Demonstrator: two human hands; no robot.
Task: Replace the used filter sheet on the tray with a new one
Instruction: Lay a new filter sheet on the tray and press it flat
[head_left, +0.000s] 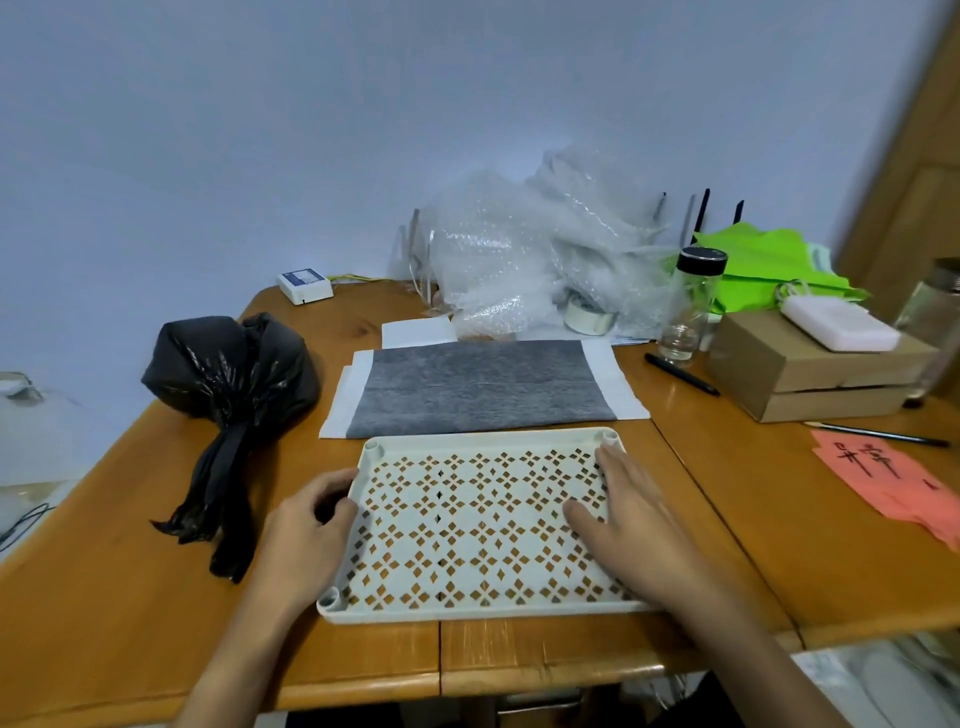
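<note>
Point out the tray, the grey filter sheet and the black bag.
tray (470, 437): head view, far rim.
grey filter sheet (483, 387): head view, middle of the grey layer.
black bag (228, 364): head view, bulging body.

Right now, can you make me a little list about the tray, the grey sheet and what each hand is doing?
tray: white tray with star-shaped holes, flat on the wooden table, no sheet in it
filter sheet: grey sheet with white ends, lying flat just behind the tray
left hand: left hand curled over the tray's left rim
right hand: right hand spread flat on the tray's right side
black bag: tied black bag, left of the sheet
</note>
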